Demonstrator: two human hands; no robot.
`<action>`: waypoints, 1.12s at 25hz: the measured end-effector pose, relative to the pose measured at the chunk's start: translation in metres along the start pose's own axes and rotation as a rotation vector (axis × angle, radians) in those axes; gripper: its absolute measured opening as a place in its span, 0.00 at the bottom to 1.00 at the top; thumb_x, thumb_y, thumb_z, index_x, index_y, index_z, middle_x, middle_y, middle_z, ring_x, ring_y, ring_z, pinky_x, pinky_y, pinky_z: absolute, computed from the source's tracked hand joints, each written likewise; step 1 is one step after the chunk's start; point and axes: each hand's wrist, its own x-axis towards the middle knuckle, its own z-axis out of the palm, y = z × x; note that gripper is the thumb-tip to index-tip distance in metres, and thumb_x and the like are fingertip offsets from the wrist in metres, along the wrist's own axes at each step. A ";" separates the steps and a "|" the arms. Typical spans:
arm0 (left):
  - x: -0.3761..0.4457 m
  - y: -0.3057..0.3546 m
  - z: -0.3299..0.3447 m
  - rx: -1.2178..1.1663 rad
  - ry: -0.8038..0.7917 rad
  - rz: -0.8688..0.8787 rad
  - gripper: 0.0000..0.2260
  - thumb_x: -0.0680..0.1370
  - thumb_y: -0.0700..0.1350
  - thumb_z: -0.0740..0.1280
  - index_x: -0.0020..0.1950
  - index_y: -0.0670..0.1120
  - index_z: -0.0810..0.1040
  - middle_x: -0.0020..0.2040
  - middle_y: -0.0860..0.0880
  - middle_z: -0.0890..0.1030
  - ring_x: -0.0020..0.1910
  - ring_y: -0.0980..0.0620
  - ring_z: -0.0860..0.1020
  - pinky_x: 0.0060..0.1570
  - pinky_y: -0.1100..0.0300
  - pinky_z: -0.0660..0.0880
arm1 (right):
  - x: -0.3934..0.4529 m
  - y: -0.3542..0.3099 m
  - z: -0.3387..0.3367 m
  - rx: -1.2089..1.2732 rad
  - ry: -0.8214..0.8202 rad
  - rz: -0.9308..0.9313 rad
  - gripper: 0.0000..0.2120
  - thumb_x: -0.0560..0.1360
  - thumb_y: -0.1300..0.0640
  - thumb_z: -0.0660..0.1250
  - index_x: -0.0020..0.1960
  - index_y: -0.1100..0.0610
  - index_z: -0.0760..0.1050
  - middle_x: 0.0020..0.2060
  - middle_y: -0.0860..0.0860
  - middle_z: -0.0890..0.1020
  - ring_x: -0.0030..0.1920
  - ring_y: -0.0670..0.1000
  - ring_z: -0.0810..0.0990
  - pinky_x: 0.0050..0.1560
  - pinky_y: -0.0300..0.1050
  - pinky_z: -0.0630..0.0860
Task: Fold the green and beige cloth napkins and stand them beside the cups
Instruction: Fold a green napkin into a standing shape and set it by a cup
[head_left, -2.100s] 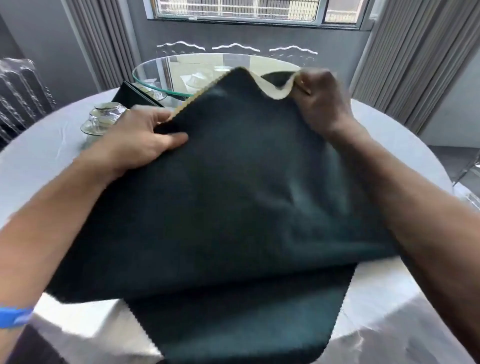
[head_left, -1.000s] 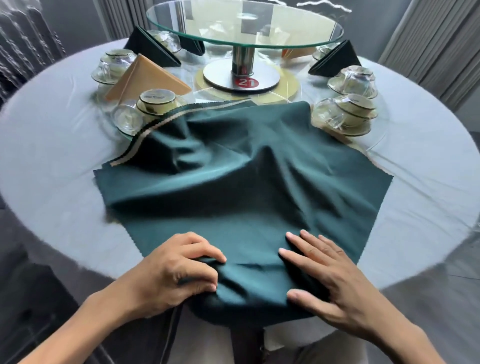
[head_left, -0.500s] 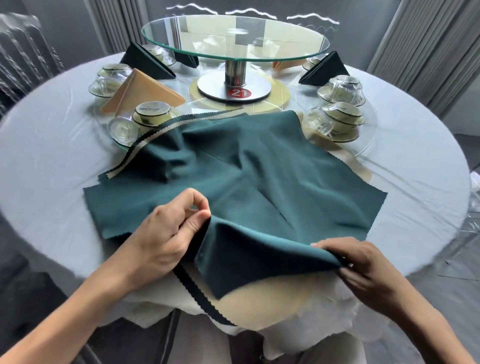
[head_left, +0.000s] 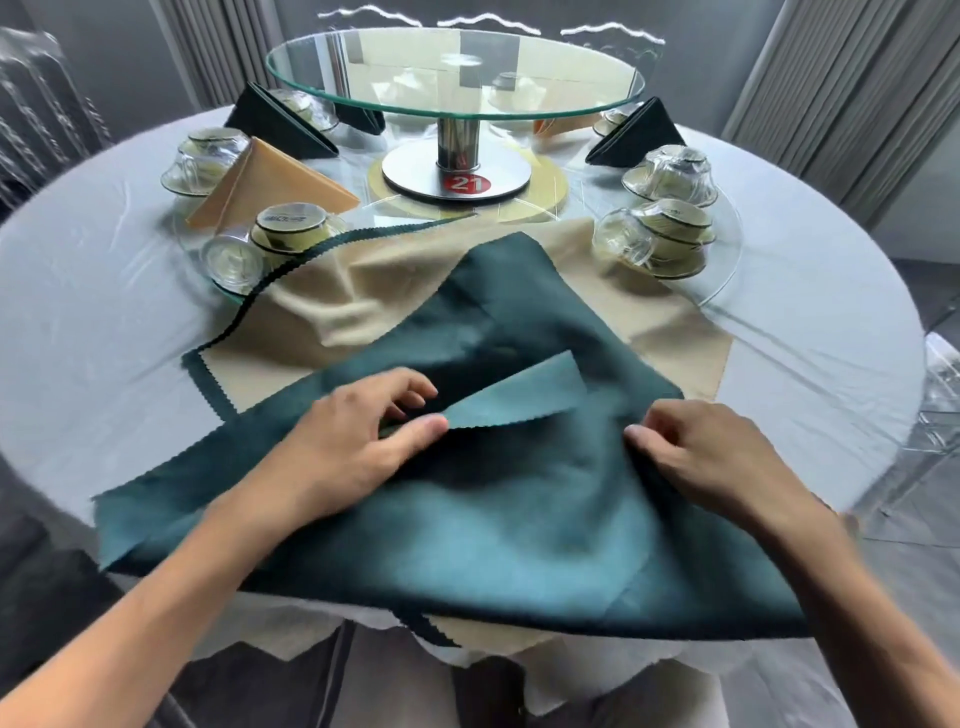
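Observation:
A green cloth napkin (head_left: 519, 530) lies rumpled across the near half of the round table, over a beige napkin (head_left: 395, 280) spread flat beneath it. My left hand (head_left: 353, 441) pinches a pale green corner flap of the green napkin between thumb and fingers. My right hand (head_left: 711, 457) grips a fold of the same napkin on the right side. Upturned cups on saucers (head_left: 291, 228) stand at the left of the napkins, and more cups (head_left: 670, 228) at the right. A folded beige napkin (head_left: 270, 182) and folded green napkins (head_left: 280, 124) stand beside the far cups.
A glass turntable (head_left: 457, 67) on a metal stand marked 21 fills the table's centre. Another folded green napkin (head_left: 639, 135) stands at the back right. The white tablecloth (head_left: 104, 312) hangs over the near edge. Clear chairs ring the table, one at the left (head_left: 41, 104).
The green napkin's near edge was lifted and drawn toward me, uncovering the beige napkin at the far side. Both hands moved up the cloth; the left now pinches a corner flap.

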 end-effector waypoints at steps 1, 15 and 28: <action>-0.004 -0.002 0.006 0.018 -0.083 0.007 0.22 0.70 0.66 0.68 0.61 0.60 0.75 0.53 0.64 0.79 0.52 0.68 0.76 0.55 0.62 0.73 | -0.003 -0.004 0.006 0.051 0.019 -0.009 0.12 0.76 0.43 0.66 0.41 0.51 0.75 0.35 0.44 0.80 0.41 0.51 0.79 0.41 0.47 0.73; 0.069 0.002 -0.019 -0.170 0.300 -0.086 0.16 0.78 0.50 0.70 0.36 0.42 0.77 0.27 0.53 0.68 0.26 0.57 0.64 0.27 0.64 0.61 | 0.044 -0.012 0.001 0.720 0.268 0.045 0.10 0.77 0.53 0.67 0.40 0.57 0.77 0.31 0.47 0.77 0.33 0.45 0.72 0.39 0.44 0.70; 0.114 -0.016 -0.009 -0.605 0.208 -0.252 0.06 0.72 0.39 0.76 0.44 0.47 0.81 0.38 0.49 0.80 0.35 0.56 0.75 0.40 0.67 0.71 | 0.087 -0.002 0.014 0.739 0.216 0.165 0.09 0.73 0.53 0.68 0.37 0.57 0.78 0.29 0.45 0.77 0.33 0.46 0.74 0.39 0.43 0.71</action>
